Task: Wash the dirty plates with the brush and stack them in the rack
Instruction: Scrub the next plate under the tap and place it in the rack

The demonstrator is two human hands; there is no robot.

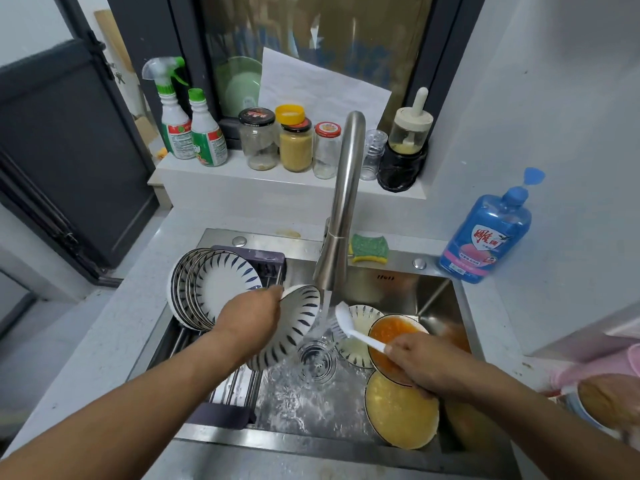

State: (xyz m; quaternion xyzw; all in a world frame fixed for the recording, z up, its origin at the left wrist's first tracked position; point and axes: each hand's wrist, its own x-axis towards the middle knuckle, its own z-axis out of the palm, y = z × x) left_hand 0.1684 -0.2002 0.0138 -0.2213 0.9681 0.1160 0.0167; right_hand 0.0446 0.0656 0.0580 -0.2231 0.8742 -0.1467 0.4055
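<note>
My left hand grips a white plate with blue leaf marks by its rim, tilted on edge beside the running water, its underside toward me. My right hand holds the white brush by its handle, bristles close to the water stream just right of the plate. Several washed plates stand upright in the rack on the sink's left side. Dirty plates lie at the sink's right: one with orange sauce, one with yellow residue, and a paler one behind the brush.
The steel tap pours water onto the drain. A green-yellow sponge lies on the sink's back ledge, a blue detergent bottle at the right. Jars and spray bottles line the window sill. A pink-sleeved person's hand is at the right edge.
</note>
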